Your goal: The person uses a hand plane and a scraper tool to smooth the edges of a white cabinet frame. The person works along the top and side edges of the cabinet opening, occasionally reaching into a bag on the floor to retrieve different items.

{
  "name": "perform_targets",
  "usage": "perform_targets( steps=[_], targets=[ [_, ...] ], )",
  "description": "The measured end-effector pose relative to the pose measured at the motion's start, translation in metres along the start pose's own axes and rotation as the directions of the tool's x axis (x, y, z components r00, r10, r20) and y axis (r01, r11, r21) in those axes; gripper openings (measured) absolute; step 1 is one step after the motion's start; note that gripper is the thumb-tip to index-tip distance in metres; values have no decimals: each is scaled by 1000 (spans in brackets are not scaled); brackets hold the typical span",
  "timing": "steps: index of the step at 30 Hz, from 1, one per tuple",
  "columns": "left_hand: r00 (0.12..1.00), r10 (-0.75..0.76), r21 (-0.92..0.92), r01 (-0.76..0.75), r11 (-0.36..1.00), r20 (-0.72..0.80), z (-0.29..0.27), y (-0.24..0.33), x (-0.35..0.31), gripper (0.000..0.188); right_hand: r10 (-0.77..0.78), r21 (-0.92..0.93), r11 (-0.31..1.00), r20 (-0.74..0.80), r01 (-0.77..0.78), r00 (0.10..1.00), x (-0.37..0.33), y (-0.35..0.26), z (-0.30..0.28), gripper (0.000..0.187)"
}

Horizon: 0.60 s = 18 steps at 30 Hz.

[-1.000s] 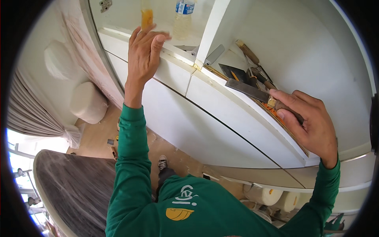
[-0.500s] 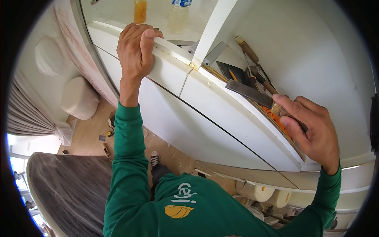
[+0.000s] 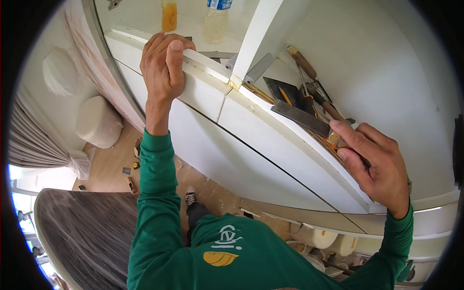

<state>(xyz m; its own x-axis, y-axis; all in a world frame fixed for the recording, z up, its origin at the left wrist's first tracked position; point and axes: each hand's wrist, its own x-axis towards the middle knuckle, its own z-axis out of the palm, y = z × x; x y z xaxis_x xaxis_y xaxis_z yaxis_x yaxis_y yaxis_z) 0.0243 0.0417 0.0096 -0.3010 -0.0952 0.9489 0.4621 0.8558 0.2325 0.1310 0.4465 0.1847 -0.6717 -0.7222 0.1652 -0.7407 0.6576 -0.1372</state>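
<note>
The fingers of my left hand are wrapped over the front rail of a white cabinet. My right hand grips a wide, flat-bladed chisel near where the blade meets the handle, and most of the handle is hidden in my palm. The blade points left, over the cabinet's front edge. Its underside is out of sight, so I cannot tell whether it touches the edge. Yellowish residue marks the corner where a white upright divider meets the rail.
Behind the blade lie a pencil, a dark flat plate and a wooden-handled tool. A clear bottle and an orange-filled container stand beyond my left hand. A dark-topped table is at lower left.
The whole view has shifted slightly. My right hand and the chisel have moved a little left and down, and the orange thing beneath them is more covered. My left hand keeps its grip.
</note>
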Motion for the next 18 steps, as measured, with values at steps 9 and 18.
perform_targets(
  steps=[9, 18],
  targets=[
    [995, 45, -45, -49, 998, -90, 5, -3, -2, 57, -14, -94, 995, -37, 10, 999, 4, -4, 9, 51],
    [995, 51, -51, -56, 997, -86, 4, -3, 0, 59, -14, -67, 998, -71, 9, 997, 2, -1, 23, 53]
  ],
)
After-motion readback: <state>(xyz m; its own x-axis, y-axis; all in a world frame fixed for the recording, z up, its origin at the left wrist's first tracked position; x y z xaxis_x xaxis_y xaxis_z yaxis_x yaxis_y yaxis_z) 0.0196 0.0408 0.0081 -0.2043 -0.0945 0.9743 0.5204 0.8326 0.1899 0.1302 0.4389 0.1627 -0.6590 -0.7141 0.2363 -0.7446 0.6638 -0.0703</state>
